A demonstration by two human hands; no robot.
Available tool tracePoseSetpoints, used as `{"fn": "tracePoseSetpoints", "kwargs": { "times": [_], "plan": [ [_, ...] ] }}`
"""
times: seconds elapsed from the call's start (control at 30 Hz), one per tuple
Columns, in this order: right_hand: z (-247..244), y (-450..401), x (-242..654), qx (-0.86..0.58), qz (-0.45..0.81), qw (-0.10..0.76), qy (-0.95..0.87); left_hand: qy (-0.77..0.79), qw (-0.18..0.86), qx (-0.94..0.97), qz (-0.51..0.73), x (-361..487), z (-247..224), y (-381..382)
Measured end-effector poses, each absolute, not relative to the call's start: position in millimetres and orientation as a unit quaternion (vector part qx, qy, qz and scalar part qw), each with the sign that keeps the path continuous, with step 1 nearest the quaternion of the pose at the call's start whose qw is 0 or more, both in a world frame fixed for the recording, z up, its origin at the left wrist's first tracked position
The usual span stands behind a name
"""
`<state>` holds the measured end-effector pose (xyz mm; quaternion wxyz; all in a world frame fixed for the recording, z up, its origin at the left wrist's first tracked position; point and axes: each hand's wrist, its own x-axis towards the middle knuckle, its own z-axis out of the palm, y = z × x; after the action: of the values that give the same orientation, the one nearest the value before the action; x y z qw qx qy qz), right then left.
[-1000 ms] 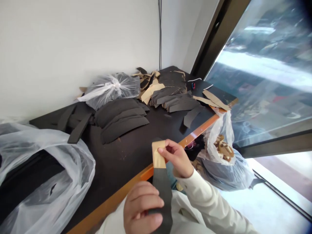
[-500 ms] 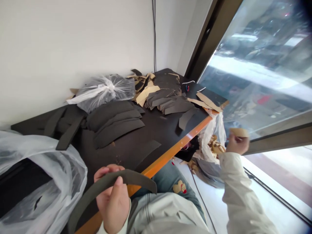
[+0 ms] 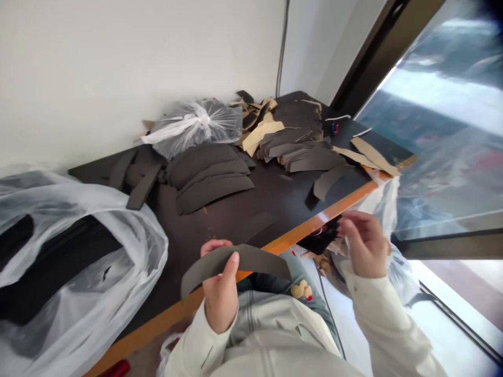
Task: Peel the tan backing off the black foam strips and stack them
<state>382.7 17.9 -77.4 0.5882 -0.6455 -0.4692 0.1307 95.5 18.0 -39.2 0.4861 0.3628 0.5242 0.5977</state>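
My left hand (image 3: 222,298) is closed on a curved dark grey strip (image 3: 251,260), its thumb on top and its fingers behind. This strip bows upward in front of the table's orange edge. My right hand (image 3: 364,245) is past that edge on the right, with slightly bent fingers apart from the thumb and nothing visible between them. On the table (image 3: 220,222), a fanned stack of broad curved dark pieces (image 3: 216,175) lies beyond my left hand. Farther right are a pile of thinner dark pieces (image 3: 304,154) and one separate curved piece (image 3: 329,182).
A large open plastic bag (image 3: 151,246) with dark material inside stands at left. A tied clear bag (image 3: 200,120) and tan scraps (image 3: 261,135) sit by the wall. Below my right hand, another plastic bag (image 3: 403,272) rests near the window frame (image 3: 448,243).
My right hand has come back left from above the scrap bag, and the tan piece it held is gone from it. The strip in my left hand has swung flatter. The view has shifted left.
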Motion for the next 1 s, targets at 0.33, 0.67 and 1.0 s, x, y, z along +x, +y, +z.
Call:
{"fn": "tracePoseSetpoints", "kwargs": {
  "times": [0.33, 0.67, 1.0],
  "plan": [
    [-16.8, 15.4, 255.7, -0.467, 0.544, 0.465, -0.519, 0.503, 0.368, 0.503, 0.598, 86.3, -34.7, 1.4],
    [-26.6, 59.2, 276.4, -0.499, 0.426, 0.41, -0.633, 0.632, 0.369, 0.456, 0.506, 53.7, -44.9, 1.6],
    [-39.0, 127.7, 270.7, -0.464, 0.292, 0.283, -0.787, 0.632, 0.183, 0.652, 0.377, 65.3, -43.5, 21.9]
  ]
}}
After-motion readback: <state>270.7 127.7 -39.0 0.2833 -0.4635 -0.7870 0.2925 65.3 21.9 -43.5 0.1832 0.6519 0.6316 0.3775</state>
